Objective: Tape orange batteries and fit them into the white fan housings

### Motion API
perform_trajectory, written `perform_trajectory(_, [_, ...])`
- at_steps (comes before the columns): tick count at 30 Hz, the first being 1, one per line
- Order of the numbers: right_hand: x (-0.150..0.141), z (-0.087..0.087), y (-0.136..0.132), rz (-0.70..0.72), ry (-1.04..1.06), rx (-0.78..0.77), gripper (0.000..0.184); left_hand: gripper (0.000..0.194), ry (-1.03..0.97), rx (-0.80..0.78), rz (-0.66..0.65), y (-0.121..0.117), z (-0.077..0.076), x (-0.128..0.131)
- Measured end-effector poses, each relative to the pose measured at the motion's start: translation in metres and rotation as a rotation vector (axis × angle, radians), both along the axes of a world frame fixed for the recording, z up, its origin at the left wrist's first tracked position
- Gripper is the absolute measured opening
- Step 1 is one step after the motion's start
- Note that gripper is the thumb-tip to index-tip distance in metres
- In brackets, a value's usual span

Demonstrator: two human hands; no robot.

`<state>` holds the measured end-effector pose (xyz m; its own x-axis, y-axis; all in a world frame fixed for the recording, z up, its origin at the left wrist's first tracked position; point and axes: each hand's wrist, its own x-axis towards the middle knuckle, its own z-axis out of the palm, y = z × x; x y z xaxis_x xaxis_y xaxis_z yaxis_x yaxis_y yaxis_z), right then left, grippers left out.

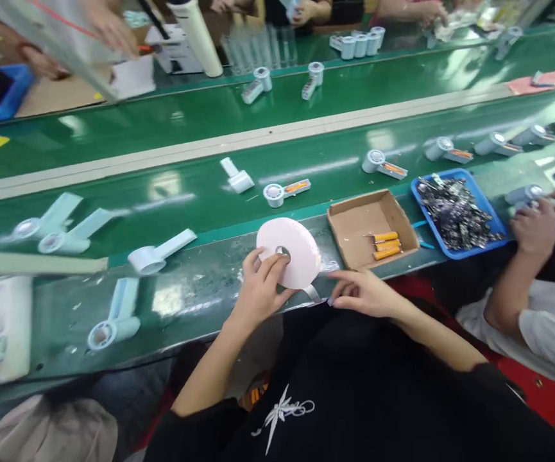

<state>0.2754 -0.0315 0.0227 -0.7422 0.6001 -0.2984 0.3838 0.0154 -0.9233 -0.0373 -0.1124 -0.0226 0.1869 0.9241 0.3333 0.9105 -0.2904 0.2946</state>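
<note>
My left hand (pixel 260 285) grips a pale pinkish-white roll of tape or stickers (pixel 299 247), its fingers at the centre hole and the thumb at the lower edge. A short loose strip (pixel 312 294) hangs from the bottom of the roll. To the right of that strip is my right hand (pixel 366 294), thumb and fingers pinched together near the bench edge. A tiny pale bit shows at its fingertips, too small to name. Beyond the roll, a light-blue handheld fan body (pixel 274 194) lies with its handle open, showing an orange battery inside.
A cardboard tray (pixel 354 221) holds orange batteries (pixel 387 246); beside it, a blue tray (pixel 496 240) is heaped with small dark metallic parts. More fan bodies (pixel 149 258) lie along the green belt (pixel 185 192). A co-worker's hands (pixel 537 224) work at the right; other people sit opposite.
</note>
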Motion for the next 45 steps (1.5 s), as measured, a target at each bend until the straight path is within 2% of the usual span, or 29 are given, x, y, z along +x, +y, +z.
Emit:
perform_trajectory(2, [-0.019,-0.004,-0.01,0.134,0.102,-0.06,0.04,0.062,-0.049,0.134,0.007,0.008,0.009,0.013])
perform_trajectory(3, [-0.024,-0.005,-0.013,0.192,0.125,-0.036,0.039,0.064,-0.08,0.17,0.02,0.011,0.012,0.018])
perform_trajectory(5, [-0.023,-0.007,-0.015,0.274,0.084,0.092,0.033,0.072,-0.141,0.193,0.054,0.012,0.013,0.025])
perform_trajectory(8, [-0.001,-0.001,-0.001,0.38,-0.071,0.254,0.024,0.075,-0.197,0.197,0.071,0.01,0.007,0.032])
perform_trajectory(10, [0.02,0.007,0.023,0.41,-0.183,0.312,0.022,0.073,-0.225,0.194,0.071,0.007,0.002,0.037])
perform_trajectory(13, [0.047,0.016,0.076,0.231,-0.49,0.557,0.031,0.072,-0.226,0.146,0.087,0.005,-0.005,0.046])
perform_trajectory(15, [0.057,0.014,0.11,0.16,-0.726,0.704,0.034,0.069,-0.213,0.119,0.07,0.006,-0.009,0.05])
perform_trajectory(18, [0.062,0.001,0.144,0.26,-0.865,0.698,0.03,0.065,-0.226,0.091,0.037,0.009,-0.016,0.056])
perform_trajectory(20, [0.063,-0.009,0.153,0.249,-0.77,0.66,0.024,0.063,-0.222,0.065,0.048,0.011,-0.022,0.057])
perform_trajectory(21, [0.064,-0.013,0.155,0.188,-0.682,0.647,0.023,0.063,-0.209,0.047,0.07,0.011,-0.025,0.056])
perform_trajectory(25, [0.071,-0.025,0.148,-0.301,-0.292,0.541,0.037,0.063,-0.125,-0.058,0.218,0.008,-0.039,0.045])
perform_trajectory(27, [0.072,-0.029,0.142,-0.461,-0.237,0.529,0.037,0.065,-0.086,-0.148,0.279,0.004,-0.044,0.034])
perform_trajectory(29, [0.071,-0.03,0.137,-0.477,-0.234,0.529,0.033,0.071,-0.051,-0.251,0.319,-0.001,-0.045,0.023])
perform_trajectory(31, [0.067,-0.026,0.134,-0.462,-0.124,0.438,0.036,0.079,-0.03,-0.315,0.318,-0.005,-0.04,0.016])
perform_trajectory(34, [0.063,-0.011,0.126,-0.471,0.188,0.183,0.052,0.082,-0.068,-0.288,0.159,0.001,-0.022,0.022])
perform_trajectory(37, [0.069,0.005,0.108,-0.504,0.357,0.035,0.064,0.065,-0.129,-0.2,-0.088,0.033,0.001,0.054])
perform_trajectory(40, [0.09,0.011,0.075,-0.546,0.382,0.017,0.067,0.055,-0.083,-0.213,-0.216,0.096,0.021,0.1])
perform_trajectory(43, [0.122,0.005,0.03,-0.522,0.198,0.198,0.06,0.045,0.063,-0.332,-0.205,0.167,0.037,0.142])
perform_trajectory(45, [0.147,-0.002,-0.012,-0.503,-0.017,0.359,0.051,0.036,0.144,-0.353,-0.259,0.196,0.051,0.171])
